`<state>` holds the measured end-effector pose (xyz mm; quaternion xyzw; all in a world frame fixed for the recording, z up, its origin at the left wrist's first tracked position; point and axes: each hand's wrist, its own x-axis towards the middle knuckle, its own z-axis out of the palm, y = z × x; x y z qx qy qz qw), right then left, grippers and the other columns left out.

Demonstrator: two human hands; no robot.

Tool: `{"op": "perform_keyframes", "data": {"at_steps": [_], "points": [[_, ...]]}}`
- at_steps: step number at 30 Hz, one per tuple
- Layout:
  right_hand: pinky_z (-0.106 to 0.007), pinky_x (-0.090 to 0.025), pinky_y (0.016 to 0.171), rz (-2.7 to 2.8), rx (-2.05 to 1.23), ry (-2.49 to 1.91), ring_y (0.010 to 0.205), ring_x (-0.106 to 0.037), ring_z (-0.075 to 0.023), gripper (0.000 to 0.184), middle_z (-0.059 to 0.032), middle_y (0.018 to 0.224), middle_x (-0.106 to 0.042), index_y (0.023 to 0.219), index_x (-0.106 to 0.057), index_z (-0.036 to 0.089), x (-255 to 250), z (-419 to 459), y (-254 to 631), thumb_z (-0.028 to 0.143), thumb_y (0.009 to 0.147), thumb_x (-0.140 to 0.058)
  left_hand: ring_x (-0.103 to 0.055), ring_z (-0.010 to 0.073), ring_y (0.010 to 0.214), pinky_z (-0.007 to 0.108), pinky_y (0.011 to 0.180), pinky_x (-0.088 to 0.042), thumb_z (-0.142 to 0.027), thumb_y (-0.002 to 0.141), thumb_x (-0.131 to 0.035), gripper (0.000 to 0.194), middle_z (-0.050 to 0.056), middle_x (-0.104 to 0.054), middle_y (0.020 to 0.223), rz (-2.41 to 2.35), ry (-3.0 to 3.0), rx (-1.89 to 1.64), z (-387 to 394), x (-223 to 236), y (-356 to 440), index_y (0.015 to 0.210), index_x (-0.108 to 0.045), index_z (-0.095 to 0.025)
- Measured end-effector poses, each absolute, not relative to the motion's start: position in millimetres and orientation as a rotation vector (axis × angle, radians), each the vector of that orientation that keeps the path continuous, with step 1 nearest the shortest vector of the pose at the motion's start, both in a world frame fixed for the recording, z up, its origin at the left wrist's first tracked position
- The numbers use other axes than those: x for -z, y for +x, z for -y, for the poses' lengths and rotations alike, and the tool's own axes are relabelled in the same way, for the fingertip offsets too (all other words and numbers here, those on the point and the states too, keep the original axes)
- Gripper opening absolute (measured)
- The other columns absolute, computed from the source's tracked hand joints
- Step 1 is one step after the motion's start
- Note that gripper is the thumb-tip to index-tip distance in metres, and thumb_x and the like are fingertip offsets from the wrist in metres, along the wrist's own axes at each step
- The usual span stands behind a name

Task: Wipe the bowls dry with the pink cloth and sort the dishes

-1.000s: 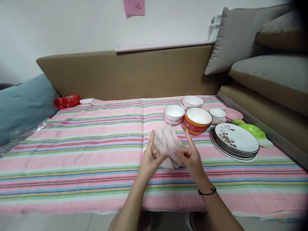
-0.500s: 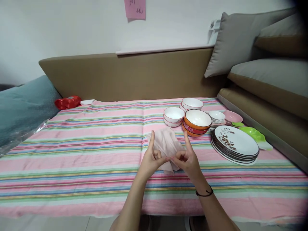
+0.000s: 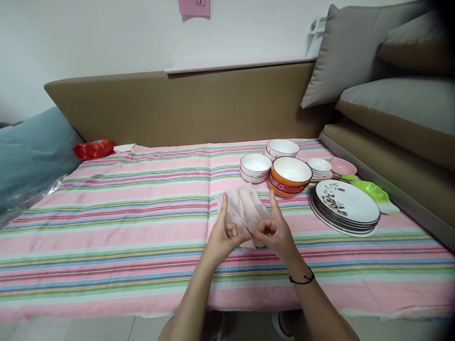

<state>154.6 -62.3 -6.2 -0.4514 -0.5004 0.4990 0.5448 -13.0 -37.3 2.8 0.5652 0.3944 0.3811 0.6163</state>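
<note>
My left hand (image 3: pixel 223 234) and my right hand (image 3: pixel 275 232) hover close together over the near part of a striped tablecloth (image 3: pixel 124 213). On each hand the index finger points up, the other fingers are curled in, and the two thumb tips meet in the middle. Neither hand holds anything that I can see. A crumpled pale pink cloth (image 3: pixel 243 206) lies on the table just behind them; its near corner sits right by the thumbs. My right wrist carries a black band.
Right of the cloth stand a stack of orange bowls (image 3: pixel 289 176), white bowls (image 3: pixel 256 166), small dishes (image 3: pixel 320 166), a pink dish (image 3: pixel 343 166), a stack of flowered plates (image 3: pixel 346 207) and a green leaf dish (image 3: pixel 373 192). A red packet (image 3: pixel 93 148) lies far left. Sofa cushions (image 3: pixel 341 52) rise behind.
My right hand has drawn in toward the left one until the thumbs touch. The camera view shifted slightly; the cloth and dishes have not moved.
</note>
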Motion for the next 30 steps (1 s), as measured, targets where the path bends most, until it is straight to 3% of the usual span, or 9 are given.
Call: {"op": "perform_keyframes", "data": {"at_steps": [14, 30], "points": [[-0.024, -0.033, 0.042, 1.147, -1.175, -1.101, 0.043, -0.035, -0.0100, 0.114, 0.0123, 0.049, -0.047, 0.153, 0.005, 0.026, 4, 64, 165, 0.037, 0.074, -0.076, -0.027, 0.0048, 0.047, 0.016, 0.050, -0.029, -0.026, 0.072, -0.077, 0.123, -0.015, -0.034, 0.051, -0.912, 1.317, -0.846, 36, 0, -8, 0.149, 0.018, -0.026], [-0.021, -0.033, 0.042, 1.144, -1.175, -1.074, 0.043, -0.034, -0.0081, 0.114, 0.0137, 0.048, -0.044, 0.153, 0.009, 0.026, 4, 64, 166, 0.032, 0.076, -0.074, -0.026, 0.0041, 0.045, 0.015, 0.046, -0.025, -0.028, 0.072, -0.078, 0.124, -0.015, -0.034, 0.050, -0.888, 1.286, -0.875, 32, 0, -4, 0.148, 0.021, -0.025]]}}
